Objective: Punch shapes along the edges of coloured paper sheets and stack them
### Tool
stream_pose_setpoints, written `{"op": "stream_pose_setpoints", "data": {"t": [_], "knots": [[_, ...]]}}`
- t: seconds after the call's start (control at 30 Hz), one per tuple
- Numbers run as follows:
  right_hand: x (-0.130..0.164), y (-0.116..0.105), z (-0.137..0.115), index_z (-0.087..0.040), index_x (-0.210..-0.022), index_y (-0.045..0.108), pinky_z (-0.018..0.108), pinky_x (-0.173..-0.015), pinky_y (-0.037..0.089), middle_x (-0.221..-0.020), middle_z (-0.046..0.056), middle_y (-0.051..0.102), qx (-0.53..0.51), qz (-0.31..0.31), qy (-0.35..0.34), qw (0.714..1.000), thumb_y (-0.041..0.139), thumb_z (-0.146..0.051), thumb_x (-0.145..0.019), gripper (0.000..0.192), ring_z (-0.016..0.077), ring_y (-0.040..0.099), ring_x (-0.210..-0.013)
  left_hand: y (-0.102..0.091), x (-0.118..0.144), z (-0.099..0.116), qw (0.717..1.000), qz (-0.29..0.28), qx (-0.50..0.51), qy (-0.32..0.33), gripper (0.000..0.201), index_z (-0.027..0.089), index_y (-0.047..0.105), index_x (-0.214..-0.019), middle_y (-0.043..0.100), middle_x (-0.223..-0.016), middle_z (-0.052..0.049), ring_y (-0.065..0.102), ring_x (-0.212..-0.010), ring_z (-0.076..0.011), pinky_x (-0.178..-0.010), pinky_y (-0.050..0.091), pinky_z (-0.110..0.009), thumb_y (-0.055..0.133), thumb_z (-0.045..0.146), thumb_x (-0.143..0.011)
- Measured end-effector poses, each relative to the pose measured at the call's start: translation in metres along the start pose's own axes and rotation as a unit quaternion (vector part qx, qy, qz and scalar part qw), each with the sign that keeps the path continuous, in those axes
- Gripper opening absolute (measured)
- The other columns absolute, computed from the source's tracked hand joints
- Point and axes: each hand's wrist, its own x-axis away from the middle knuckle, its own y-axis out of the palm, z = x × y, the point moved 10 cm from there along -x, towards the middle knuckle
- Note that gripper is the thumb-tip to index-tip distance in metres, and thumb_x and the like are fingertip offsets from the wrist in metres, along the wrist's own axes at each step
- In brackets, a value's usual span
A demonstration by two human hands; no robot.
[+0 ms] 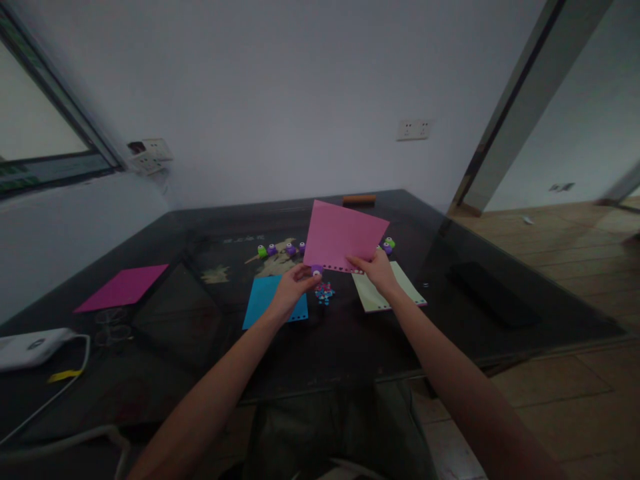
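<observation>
In the middle of the head view, a pink paper sheet (345, 237) is raised above the table, with a row of holes along its near edge. My right hand (377, 272) is closed on that edge toward the right, thumb on top. My left hand (293, 288) grips a small purple hole punch (317, 271) with an eye on it, at the sheet's near left corner. Beneath lies a pile of pink and blue paper bits (324, 292). A blue sheet (260, 300) lies under my left forearm, and a pale yellow sheet (373, 297) under my right; both have holes along the near edge.
Several green and purple punches, including a green one (262, 251), stand behind the sheets. A magenta sheet (125, 287) and a white power strip (35, 348) with a cord lie left. A dark oblong object (493, 293) lies right; an orange-brown roll (359, 199) sits at the back.
</observation>
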Motion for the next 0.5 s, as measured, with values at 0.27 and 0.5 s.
{"op": "stream_pose_setpoints", "data": {"t": [0.27,0.5], "knots": [[0.003,0.008,-0.009,-0.016,-0.092,0.066,0.039,-0.084,0.048,-0.096,0.009,0.068,0.009,-0.035,-0.009,0.999,0.07,-0.036,-0.066,0.033,0.0226,0.063,-0.087,-0.004,-0.001,-0.005,0.999,0.006,0.03,-0.01,0.02,0.02,0.065,-0.087,0.066,-0.085,-0.003,0.06,-0.072,-0.0145,-0.067,0.046,-0.026,0.068,0.022,-0.068],[0.006,0.011,-0.017,-0.017,-0.084,0.068,0.04,-0.08,0.049,-0.086,0.008,0.07,0.047,-0.053,0.001,0.997,0.07,-0.034,-0.065,0.025,0.0245,0.063,-0.083,-0.006,-0.003,-0.014,0.999,0.001,0.034,-0.035,0.017,0.019,0.066,-0.083,0.067,-0.08,-0.003,0.061,-0.069,-0.0154,-0.072,0.048,-0.03,0.069,0.021,-0.067]]}}
